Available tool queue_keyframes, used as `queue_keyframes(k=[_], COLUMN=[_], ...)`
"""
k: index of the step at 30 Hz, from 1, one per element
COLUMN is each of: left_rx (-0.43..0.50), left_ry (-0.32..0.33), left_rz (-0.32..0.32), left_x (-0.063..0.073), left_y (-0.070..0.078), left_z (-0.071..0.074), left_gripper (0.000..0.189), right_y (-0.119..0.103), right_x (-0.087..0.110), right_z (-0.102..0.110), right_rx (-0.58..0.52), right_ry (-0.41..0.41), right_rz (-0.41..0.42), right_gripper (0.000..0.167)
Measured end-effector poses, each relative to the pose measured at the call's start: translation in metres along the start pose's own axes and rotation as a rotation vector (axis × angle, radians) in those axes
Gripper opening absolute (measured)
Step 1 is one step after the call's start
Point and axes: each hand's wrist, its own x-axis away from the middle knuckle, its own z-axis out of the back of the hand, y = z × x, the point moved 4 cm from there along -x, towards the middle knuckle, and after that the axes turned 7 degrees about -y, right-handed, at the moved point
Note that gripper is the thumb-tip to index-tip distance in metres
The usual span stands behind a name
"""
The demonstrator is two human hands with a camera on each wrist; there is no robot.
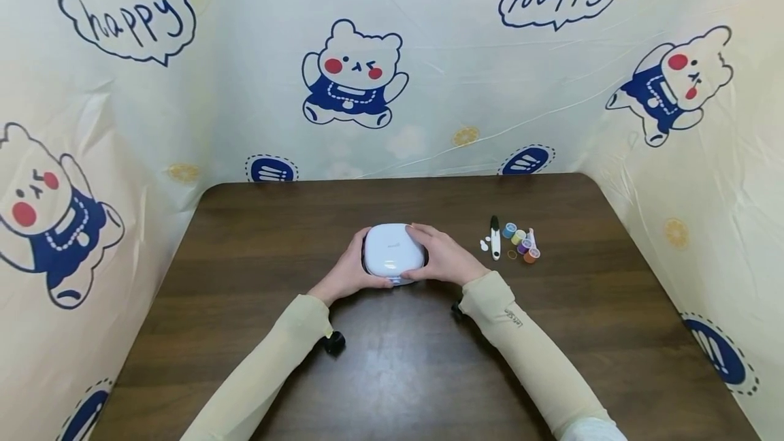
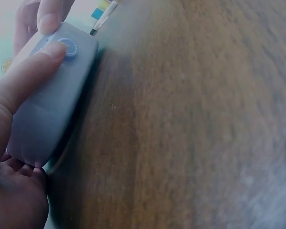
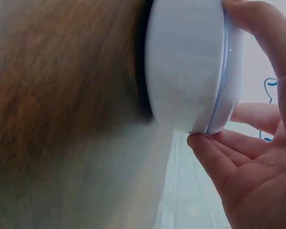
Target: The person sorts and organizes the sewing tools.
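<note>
A white rounded case (image 1: 392,247) with a lid sits on the table between both hands. My left hand (image 1: 348,269) grips its left side, fingers curled round the far edge. In the left wrist view, the left thumb (image 2: 50,51) presses at a round button (image 2: 69,46) on the case's front. My right hand (image 1: 450,257) holds the right side, its thumb at the front next to the button and its fingers round the side. In the right wrist view a seam (image 3: 221,76) runs round the case below the lid, with fingertips right at it. The lid is closed; the inside is hidden.
Right of the case, a slim black-and-white tool (image 1: 495,240) lies on the brown table (image 1: 275,223). Beside it are several small coloured spools (image 1: 519,237), small white pieces (image 1: 484,245) and a thin ring (image 1: 512,255). A printed curtain (image 1: 429,87) hangs behind the table.
</note>
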Motion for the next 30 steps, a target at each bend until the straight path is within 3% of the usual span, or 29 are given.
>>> queue_keyframes(k=[21,30], left_rx=[0.003,0.010], left_ry=[-0.005,0.013], left_rz=[-0.020,-0.040], left_x=[-0.003,-0.002], left_y=[-0.002,-0.003], left_z=[-0.002,-0.001], left_gripper=[0.128,0.129], right_y=[0.003,0.000], right_x=[0.002,0.011], right_z=[0.006,0.018], right_rx=[-0.064,-0.117], right_ry=[-0.009,0.129], right_rz=[-0.051,0.030], right_gripper=[0.096,0.067])
